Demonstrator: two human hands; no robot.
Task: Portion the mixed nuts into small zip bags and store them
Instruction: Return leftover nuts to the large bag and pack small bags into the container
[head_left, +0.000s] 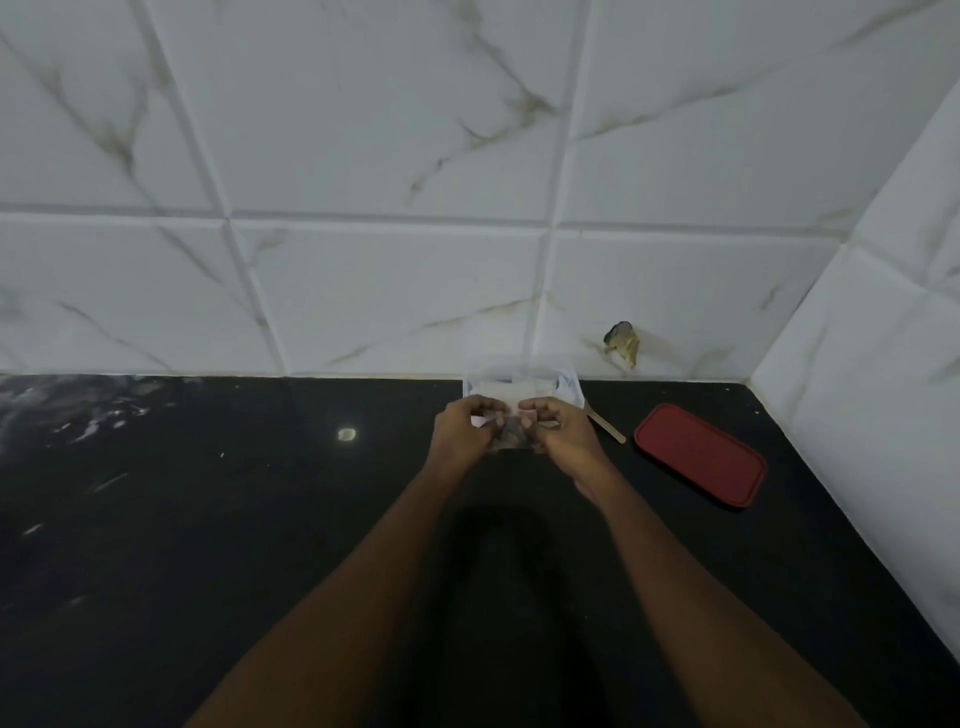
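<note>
Together, the left hand (464, 430) and right hand (565, 435) pinch a zip bag (510, 435) over a black counter (208, 519) by white tiles (389, 286).

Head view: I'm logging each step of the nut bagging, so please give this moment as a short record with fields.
left hand: pinches the small zip bag at its top
right hand: pinches the same bag's top
bag contents: dark pieces, too blurred to name
clear container: behind the hands, against the tiled wall
red lid: flat on the black counter, to the right
wooden handle: beside the container
</note>
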